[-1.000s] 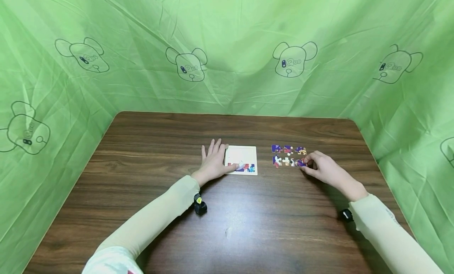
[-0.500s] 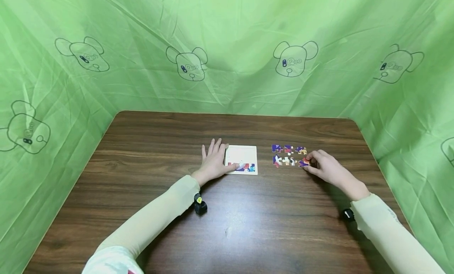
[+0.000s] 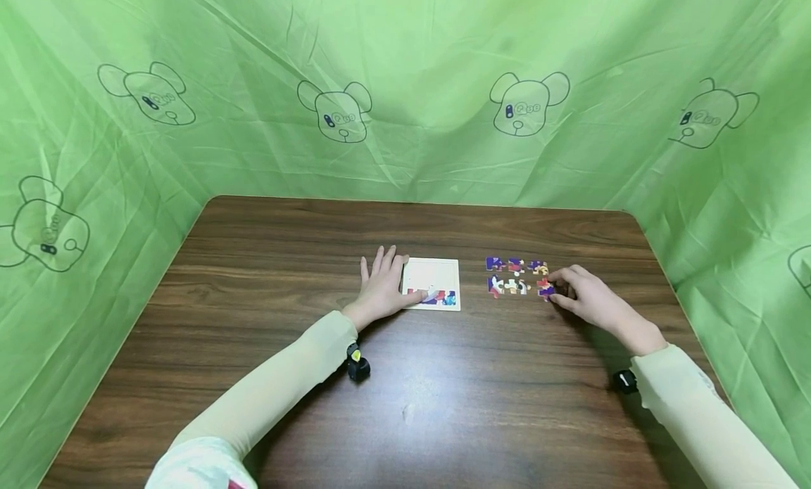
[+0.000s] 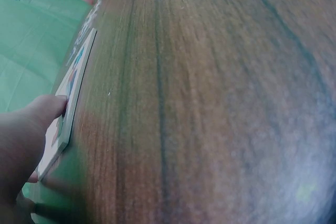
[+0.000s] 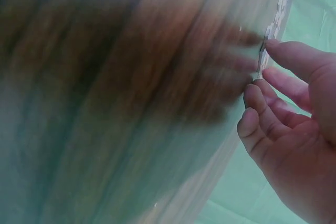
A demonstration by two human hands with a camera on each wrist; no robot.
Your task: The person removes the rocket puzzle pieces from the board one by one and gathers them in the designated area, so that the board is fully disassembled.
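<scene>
My left hand (image 3: pixel 380 293) lies with fingers spread at the left side of a white puzzle tray (image 3: pixel 431 261), its thumb reaching over the tray's lower part. Along the bottom of the tray runs a strip of colourful joined pieces (image 3: pixel 446 299); above it the board is white. My right hand (image 3: pixel 586 295) pinches a red and purple puzzle piece (image 3: pixel 545 288) at its right side, thumb and forefinger on its edges. In the right wrist view this puzzle piece (image 5: pixel 262 59) shows edge-on at the fingertips, low on the table. The other fingers are curled in.
Left of the held piece lie two loose pieces (image 3: pixel 516 287), and behind them a row of three more (image 3: pixel 515 265). Everything rests on a dark wooden table (image 3: pixel 405 390). Green cloth (image 3: pixel 418 158) with bear-head drawings surrounds the table's back and sides.
The right hand has drawn its piece slightly right, away from the neighbouring pieces, and turned it more upright in line with the row. The left hand stays on the tray.
</scene>
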